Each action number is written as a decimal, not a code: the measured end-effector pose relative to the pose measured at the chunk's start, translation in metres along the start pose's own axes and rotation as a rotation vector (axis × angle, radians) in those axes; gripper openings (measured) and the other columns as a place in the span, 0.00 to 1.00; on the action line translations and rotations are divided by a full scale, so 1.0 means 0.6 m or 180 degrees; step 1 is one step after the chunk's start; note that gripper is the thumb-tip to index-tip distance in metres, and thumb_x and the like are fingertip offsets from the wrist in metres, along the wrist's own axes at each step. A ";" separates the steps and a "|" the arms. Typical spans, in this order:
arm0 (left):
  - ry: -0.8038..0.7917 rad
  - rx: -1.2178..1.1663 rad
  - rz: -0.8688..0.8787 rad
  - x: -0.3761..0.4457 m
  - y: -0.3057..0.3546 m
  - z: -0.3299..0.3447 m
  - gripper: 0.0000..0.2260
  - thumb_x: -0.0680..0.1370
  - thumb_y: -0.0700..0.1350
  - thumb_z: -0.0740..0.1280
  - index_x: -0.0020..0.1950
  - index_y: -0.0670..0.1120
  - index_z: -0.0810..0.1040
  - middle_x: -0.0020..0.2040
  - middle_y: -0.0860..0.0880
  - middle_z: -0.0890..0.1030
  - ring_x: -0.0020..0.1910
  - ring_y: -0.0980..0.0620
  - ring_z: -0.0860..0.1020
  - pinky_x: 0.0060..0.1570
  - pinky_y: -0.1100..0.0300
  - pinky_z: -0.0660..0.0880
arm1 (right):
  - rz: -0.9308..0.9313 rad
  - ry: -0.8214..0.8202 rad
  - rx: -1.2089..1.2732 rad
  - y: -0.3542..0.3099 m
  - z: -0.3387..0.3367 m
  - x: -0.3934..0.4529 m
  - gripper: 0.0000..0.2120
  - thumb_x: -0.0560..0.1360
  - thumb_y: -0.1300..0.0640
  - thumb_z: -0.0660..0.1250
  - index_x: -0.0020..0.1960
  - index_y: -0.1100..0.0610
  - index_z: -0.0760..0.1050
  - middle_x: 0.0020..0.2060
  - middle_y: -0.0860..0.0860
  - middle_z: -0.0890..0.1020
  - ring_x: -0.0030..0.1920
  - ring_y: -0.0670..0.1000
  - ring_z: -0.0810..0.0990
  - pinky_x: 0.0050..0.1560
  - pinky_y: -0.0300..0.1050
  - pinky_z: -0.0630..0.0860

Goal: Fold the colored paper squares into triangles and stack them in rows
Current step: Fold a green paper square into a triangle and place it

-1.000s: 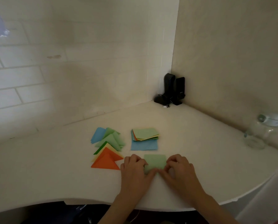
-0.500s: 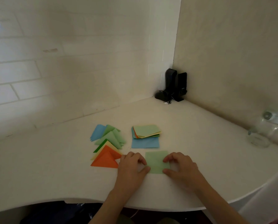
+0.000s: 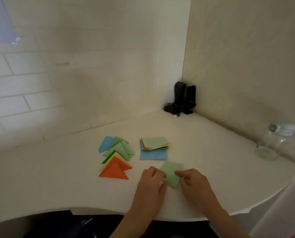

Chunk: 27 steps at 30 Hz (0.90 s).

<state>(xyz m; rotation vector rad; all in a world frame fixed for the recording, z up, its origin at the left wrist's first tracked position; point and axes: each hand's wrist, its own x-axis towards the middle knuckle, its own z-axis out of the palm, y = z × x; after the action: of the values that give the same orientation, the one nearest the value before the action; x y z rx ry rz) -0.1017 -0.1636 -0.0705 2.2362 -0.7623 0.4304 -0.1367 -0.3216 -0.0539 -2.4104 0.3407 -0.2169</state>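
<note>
A light green paper square (image 3: pixel 172 172) lies turned at an angle on the white table, near its front edge. My left hand (image 3: pixel 151 184) pinches its left corner and my right hand (image 3: pixel 193 183) pinches its right side. Behind it sits a stack of unfolded squares (image 3: pixel 154 147), light green on top and blue at the bottom. Left of the stack, folded triangles (image 3: pixel 115 160) overlap in a row, blue and green at the back, orange in front.
Two black speakers (image 3: pixel 182 98) stand in the far corner where the walls meet. A clear glass jar (image 3: pixel 270 143) lies at the right by the wall. The table's curved front edge (image 3: pixel 91 209) runs just below my wrists.
The green square has been turned from lying straight to lying diagonally, and both hands now pinch its side corners. The camera view has shifted slightly.
</note>
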 end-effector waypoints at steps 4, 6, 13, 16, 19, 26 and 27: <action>-0.0221 0.0139 -0.0008 -0.007 0.007 0.013 0.16 0.67 0.57 0.63 0.48 0.48 0.76 0.48 0.53 0.73 0.46 0.56 0.68 0.44 0.67 0.65 | 0.0060 -0.0105 0.0021 -0.010 0.006 -0.022 0.17 0.73 0.59 0.61 0.58 0.46 0.78 0.55 0.47 0.80 0.57 0.49 0.77 0.61 0.43 0.70; -0.0160 0.0093 -0.0071 -0.007 0.009 0.014 0.14 0.68 0.54 0.64 0.46 0.46 0.76 0.47 0.52 0.73 0.46 0.56 0.68 0.43 0.66 0.65 | -0.0035 -0.0213 0.0136 -0.024 0.007 -0.033 0.18 0.72 0.60 0.62 0.58 0.46 0.78 0.53 0.46 0.82 0.55 0.47 0.78 0.60 0.41 0.71; -0.0234 0.0219 -0.0031 -0.007 -0.004 0.000 0.02 0.72 0.42 0.65 0.43 0.47 0.75 0.44 0.52 0.75 0.43 0.54 0.71 0.42 0.61 0.68 | -0.0696 0.0110 -0.0484 -0.026 -0.006 -0.037 0.16 0.67 0.46 0.64 0.54 0.42 0.76 0.45 0.41 0.74 0.47 0.45 0.75 0.51 0.47 0.73; -0.0247 0.0269 -0.0025 -0.005 -0.019 -0.009 0.02 0.70 0.45 0.65 0.42 0.50 0.76 0.43 0.54 0.77 0.44 0.53 0.73 0.44 0.57 0.70 | -0.0659 0.0079 -0.0838 -0.022 -0.013 -0.024 0.13 0.69 0.43 0.68 0.54 0.40 0.76 0.46 0.43 0.69 0.50 0.45 0.72 0.49 0.43 0.68; -0.0142 0.0405 -0.0130 -0.002 -0.034 -0.019 0.02 0.69 0.47 0.70 0.40 0.51 0.79 0.44 0.56 0.77 0.45 0.54 0.71 0.45 0.57 0.69 | -0.0580 -0.0039 -0.1056 -0.019 -0.012 -0.014 0.12 0.71 0.40 0.66 0.53 0.38 0.77 0.46 0.43 0.68 0.52 0.45 0.70 0.50 0.42 0.66; -0.0166 0.0512 -0.0675 0.007 -0.062 -0.044 0.04 0.70 0.53 0.71 0.42 0.55 0.81 0.45 0.58 0.73 0.49 0.55 0.67 0.51 0.59 0.64 | -0.0372 -0.0053 -0.0515 -0.009 -0.001 0.002 0.06 0.70 0.41 0.67 0.42 0.40 0.80 0.42 0.43 0.71 0.46 0.44 0.72 0.52 0.47 0.70; -0.0191 0.0557 -0.0705 0.008 -0.064 -0.043 0.05 0.71 0.54 0.70 0.43 0.55 0.81 0.45 0.58 0.72 0.50 0.55 0.66 0.50 0.60 0.63 | -0.0348 -0.0064 -0.0431 -0.009 0.001 0.004 0.04 0.70 0.41 0.67 0.39 0.39 0.78 0.42 0.43 0.72 0.46 0.44 0.73 0.52 0.47 0.71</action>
<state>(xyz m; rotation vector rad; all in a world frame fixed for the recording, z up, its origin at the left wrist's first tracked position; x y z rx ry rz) -0.0755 -0.1254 -0.0706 2.4744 -0.5152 0.3340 -0.1335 -0.3180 -0.0506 -2.5661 0.2208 -0.2247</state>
